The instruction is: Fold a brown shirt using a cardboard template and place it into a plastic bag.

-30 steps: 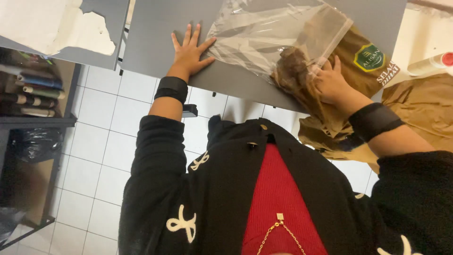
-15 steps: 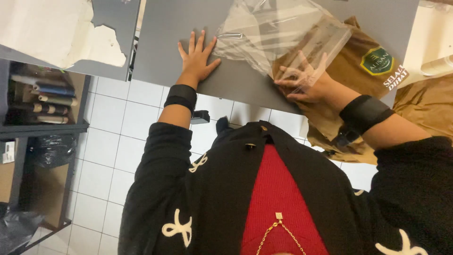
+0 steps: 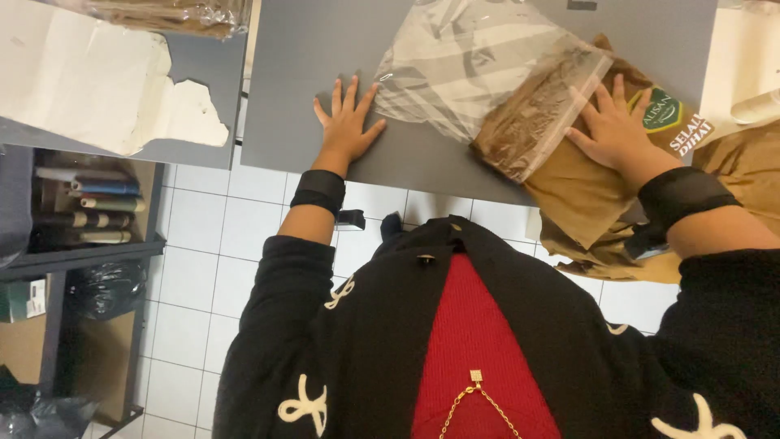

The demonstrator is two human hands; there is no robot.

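While both palms lie flat, this is the count and layout, placed against the grey table [image 3: 455, 167].

Hands: two. The left hand [image 3: 348, 123] is spread wide, fingers apart, pressed on the bare table top and gripping nothing. The right hand [image 3: 615, 128] is also open and flat, closed around nothing, resting on the tan packet.

Bags: one clear plastic bag [image 3: 479, 77], glossy, wrinkled and see-through, lying on the table between the two hands; its left corner comes just beside the left hand's fingertips, though I cannot tell if they touch. Its right end holds brown, fibrous-looking contents [image 3: 532, 122].

Packets: one tan packet [image 3: 597, 187], matt, with a green badge, hanging over the table's near edge under the right hand and partly under the bag.

Wristbands: two black wristbands [image 3: 318, 192], one on each forearm.

Around: torn white paper [image 3: 89, 81] on a second grey surface left of the table; a shelf of stacked books [image 3: 97, 211] below it; a white tiled floor [image 3: 203, 268] under the table; crumpled brown paper [image 3: 747, 175] at the table's right side.

In the way: the person's black and red top [image 3: 471, 341] hides the floor nearest the table.
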